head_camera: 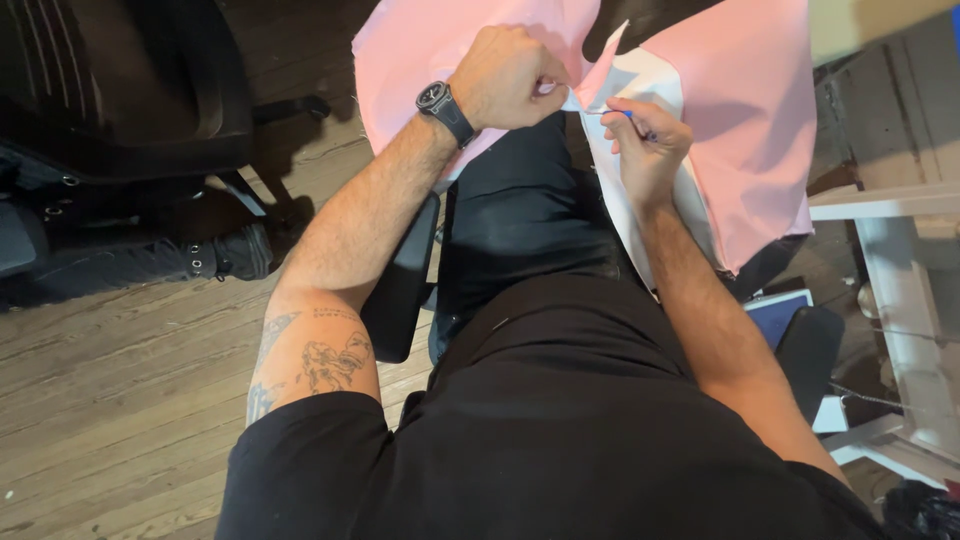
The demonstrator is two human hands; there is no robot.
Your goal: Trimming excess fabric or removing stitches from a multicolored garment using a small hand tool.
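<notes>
A large pink cloth with a white lining lies across my lap. My left hand, with a black watch on its wrist, pinches a fold of the cloth at its edge. My right hand is shut on a small thin tool with a blue tip, held against the white layer right beside the left fingers. What kind of tool it is cannot be told.
I sit on a dark chair over a wooden plank floor. A black office chair stands at the upper left. White furniture stands close on the right, with a blue object below it.
</notes>
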